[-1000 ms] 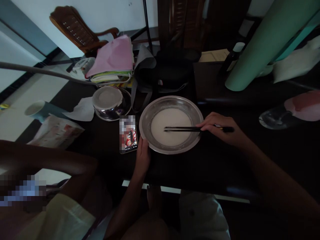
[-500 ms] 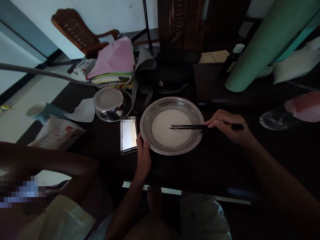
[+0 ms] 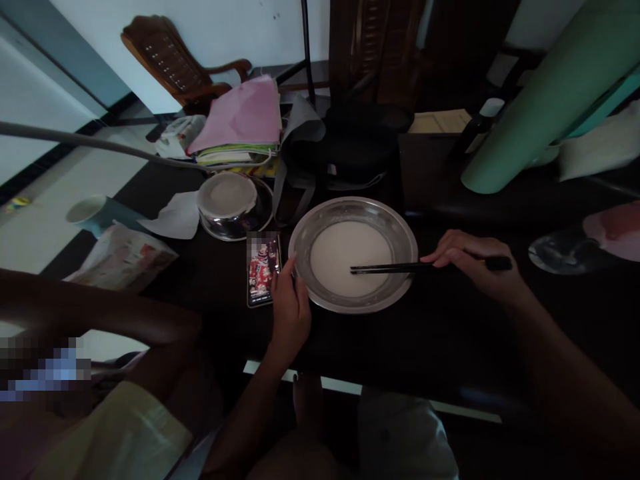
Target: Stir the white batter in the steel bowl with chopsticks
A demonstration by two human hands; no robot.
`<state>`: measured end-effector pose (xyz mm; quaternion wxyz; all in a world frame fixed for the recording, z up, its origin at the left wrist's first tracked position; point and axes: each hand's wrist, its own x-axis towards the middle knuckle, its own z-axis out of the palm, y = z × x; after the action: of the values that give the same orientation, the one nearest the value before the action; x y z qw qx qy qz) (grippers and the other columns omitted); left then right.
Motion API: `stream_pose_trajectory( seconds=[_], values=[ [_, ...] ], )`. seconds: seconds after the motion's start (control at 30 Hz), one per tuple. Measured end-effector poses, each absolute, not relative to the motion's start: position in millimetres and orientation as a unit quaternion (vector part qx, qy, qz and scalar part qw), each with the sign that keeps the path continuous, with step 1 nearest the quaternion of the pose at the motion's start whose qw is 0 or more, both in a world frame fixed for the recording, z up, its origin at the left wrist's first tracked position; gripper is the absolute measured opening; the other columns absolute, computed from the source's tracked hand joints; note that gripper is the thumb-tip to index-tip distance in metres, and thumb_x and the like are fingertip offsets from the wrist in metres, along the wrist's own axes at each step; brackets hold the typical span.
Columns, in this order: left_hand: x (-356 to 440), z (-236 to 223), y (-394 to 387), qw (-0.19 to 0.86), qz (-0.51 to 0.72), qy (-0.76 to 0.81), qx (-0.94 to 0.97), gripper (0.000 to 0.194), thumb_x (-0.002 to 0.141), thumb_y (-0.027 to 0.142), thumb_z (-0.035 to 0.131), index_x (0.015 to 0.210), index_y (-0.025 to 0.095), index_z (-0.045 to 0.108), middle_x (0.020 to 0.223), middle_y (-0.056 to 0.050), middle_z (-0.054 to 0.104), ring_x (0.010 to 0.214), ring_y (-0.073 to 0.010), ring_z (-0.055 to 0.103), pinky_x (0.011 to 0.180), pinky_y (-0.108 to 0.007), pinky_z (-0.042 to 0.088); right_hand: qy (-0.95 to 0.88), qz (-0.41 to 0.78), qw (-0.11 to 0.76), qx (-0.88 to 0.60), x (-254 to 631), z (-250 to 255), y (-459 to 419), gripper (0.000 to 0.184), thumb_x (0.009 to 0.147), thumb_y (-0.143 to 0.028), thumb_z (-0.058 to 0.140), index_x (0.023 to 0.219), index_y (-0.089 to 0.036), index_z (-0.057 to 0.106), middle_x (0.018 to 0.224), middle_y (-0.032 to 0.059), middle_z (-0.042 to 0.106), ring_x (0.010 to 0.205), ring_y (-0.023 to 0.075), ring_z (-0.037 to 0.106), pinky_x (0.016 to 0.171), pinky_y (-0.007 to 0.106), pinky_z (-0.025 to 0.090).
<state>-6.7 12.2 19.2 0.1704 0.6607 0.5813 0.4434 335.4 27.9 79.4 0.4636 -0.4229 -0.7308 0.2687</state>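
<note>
A wide steel bowl (image 3: 405,230) with pale, milky liquid (image 3: 345,250) in it stands on the dark table in front of me. My left hand (image 3: 293,313) grips the bowl's left rim, its fingers lying along the edge close beside a phone (image 3: 263,280). Off the bowl's right side, my right hand (image 3: 480,263) is closed around a pair of black chopsticks (image 3: 390,268). They lie nearly level over the right rim, tips together at the liquid; how deep they dip I cannot tell. The phone's lit screen has a red picture on it.
Behind the phone sits an upturned metal bowl (image 3: 227,193), with a pile of papers (image 3: 237,123) farther back. A cup (image 3: 93,213) and a printed packet (image 3: 127,257) are at left, near another person's arm (image 3: 100,313). A green cylinder (image 3: 530,113) and dark bottle (image 3: 477,127) stand at right.
The chopsticks and my right hand have shifted toward the near side of the bowl. The phone screen went from bright white to a red picture. The whole view has moved slightly.
</note>
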Motion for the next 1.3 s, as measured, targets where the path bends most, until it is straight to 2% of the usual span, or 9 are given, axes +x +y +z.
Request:
stream_pose_trajectory(
  seconds=[0.17, 0.3, 0.47, 0.67, 0.77, 0.9, 1.0, 1.13, 1.3],
  values=[
    [-6.1, 27.5, 12.9, 0.143, 0.393, 0.618, 0.665, 0.05, 0.109, 0.044, 0.042, 0.151, 0.02, 0.053, 0.149, -0.017, 0.065, 0.14, -0.0326, 0.06, 0.128, -0.061, 0.028, -0.743, 0.268, 0.454, -0.412, 334.0, 79.5, 28.6, 0.027, 0.102, -0.033, 0.064, 0.08, -0.029, 0.079, 0.084, 0.0017, 0.083, 0.076, 0.0205, 0.073, 0.071, 0.038, 0.055],
    [-9.6, 30.9, 18.3, 0.151, 0.365, 0.638, 0.661, 0.053, 0.108, 0.042, 0.043, 0.157, 0.022, 0.047, 0.16, -0.018, 0.056, 0.145, -0.035, 0.056, 0.128, -0.066, 0.025, -0.739, 0.271, 0.459, -0.413, 333.2, 79.4, 29.2, 0.027, 0.102, -0.033, 0.065, 0.079, -0.029, 0.078, 0.083, 0.0011, 0.082, 0.075, 0.0198, 0.073, 0.069, 0.037, 0.054],
    [-19.1, 25.5, 32.5, 0.186, 0.392, 0.577, 0.692, 0.056, 0.11, 0.046, 0.04, 0.161, 0.022, 0.04, 0.168, -0.017, 0.047, 0.153, -0.0308, 0.049, 0.13, -0.058, 0.03, -0.752, 0.266, 0.445, -0.406, 331.0, 77.7, 27.8, 0.024, 0.102, -0.032, 0.064, 0.084, -0.03, 0.08, 0.087, 0.0012, 0.083, 0.078, 0.0204, 0.074, 0.073, 0.038, 0.055],
    [-15.4, 12.7, 27.4, 0.15, 0.434, 0.553, 0.695, 0.056, 0.111, 0.051, 0.037, 0.156, 0.018, 0.045, 0.152, -0.019, 0.062, 0.142, -0.0295, 0.059, 0.116, -0.049, 0.049, -0.717, 0.276, 0.466, -0.439, 337.1, 79.9, 27.6, 0.03, 0.102, -0.035, 0.065, 0.075, -0.028, 0.077, 0.081, 0.0018, 0.082, 0.075, 0.0196, 0.073, 0.069, 0.036, 0.054],
    [-14.0, 8.9, 23.0, 0.12, 0.438, 0.548, 0.702, 0.058, 0.111, 0.053, 0.036, 0.154, 0.016, 0.049, 0.149, -0.02, 0.064, 0.138, -0.0309, 0.062, 0.113, -0.05, 0.05, -0.722, 0.282, 0.469, -0.423, 331.9, 78.9, 27.2, 0.031, 0.103, -0.033, 0.064, 0.075, -0.028, 0.076, 0.08, 0.0013, 0.082, 0.074, 0.0185, 0.072, 0.069, 0.035, 0.054],
    [-14.3, 7.9, 19.1, 0.108, 0.418, 0.541, 0.722, 0.059, 0.111, 0.053, 0.033, 0.153, 0.015, 0.051, 0.146, -0.02, 0.067, 0.136, -0.0307, 0.064, 0.112, -0.049, 0.051, -0.762, 0.265, 0.44, -0.394, 324.4, 77.8, 28.5, 0.019, 0.099, -0.032, 0.068, 0.086, -0.029, 0.081, 0.09, 0.0024, 0.085, 0.081, 0.0211, 0.074, 0.072, 0.037, 0.058],
    [-12.2, 8.0, 13.0, 0.122, 0.408, 0.52, 0.741, 0.057, 0.113, 0.047, 0.032, 0.159, 0.016, 0.045, 0.152, -0.02, 0.063, 0.14, -0.0279, 0.062, 0.113, -0.045, 0.051, -0.734, 0.252, 0.459, -0.433, 328.7, 78.1, 29.8, 0.022, 0.099, -0.037, 0.068, 0.083, -0.029, 0.081, 0.089, 0.0035, 0.084, 0.083, 0.0224, 0.075, 0.074, 0.039, 0.059],
    [-8.2, 8.4, 5.2, 0.153, 0.399, 0.513, 0.744, 0.059, 0.113, 0.043, 0.031, 0.165, 0.017, 0.036, 0.159, -0.02, 0.057, 0.147, -0.0261, 0.057, 0.119, -0.042, 0.048, -0.706, 0.272, 0.483, -0.441, 332.4, 77.3, 29.8, 0.033, 0.102, -0.04, 0.064, 0.074, -0.028, 0.078, 0.079, 0.0027, 0.081, 0.074, 0.0209, 0.074, 0.069, 0.038, 0.057],
    [-8.1, 9.8, 5.6, 0.18, 0.4, 0.509, 0.741, 0.061, 0.113, 0.046, 0.031, 0.167, 0.018, 0.034, 0.163, -0.019, 0.053, 0.153, -0.0258, 0.051, 0.124, -0.042, 0.044, -0.744, 0.263, 0.45, -0.418, 325.9, 75.6, 30.3, 0.023, 0.099, -0.043, 0.068, 0.084, -0.031, 0.082, 0.089, 0.0027, 0.084, 0.083, 0.0233, 0.075, 0.076, 0.042, 0.06]
  ],
)
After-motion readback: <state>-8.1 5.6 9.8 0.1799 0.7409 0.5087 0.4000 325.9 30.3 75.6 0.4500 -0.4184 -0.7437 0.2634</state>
